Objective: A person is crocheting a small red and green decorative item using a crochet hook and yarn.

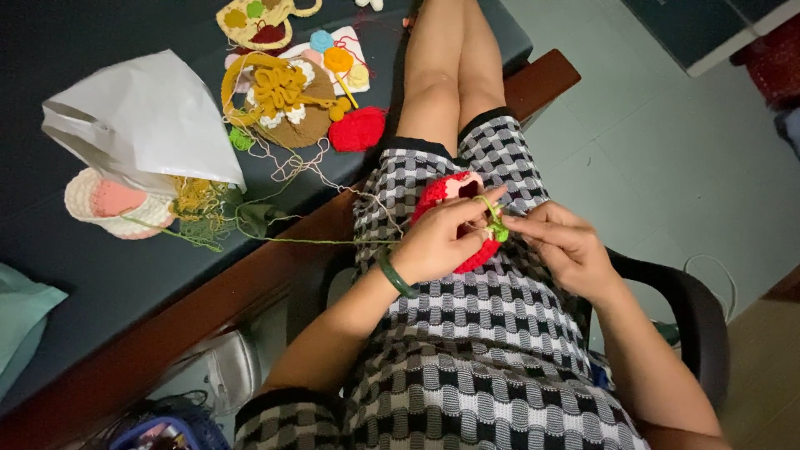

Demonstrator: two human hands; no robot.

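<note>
While both hands' fingers pinch red crochet (pixel 450 208), yarnwork litters the dark desk (pixel 100 275).

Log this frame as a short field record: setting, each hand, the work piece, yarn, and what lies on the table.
setting: person seated in a chair beside a dark table
left hand: grips the red crocheted piece, green bangle on wrist
right hand: pinches green stitches at the piece's edge
yarn: green strand runs from the table to the hands
table: white bag, pink-and-cream basket, yellow-brown crocheted piece

Both hands' fingers (pixel 487 200) pinch green yarn (pixel 497 227) on red crochet piece (pixel 433 196)
</note>
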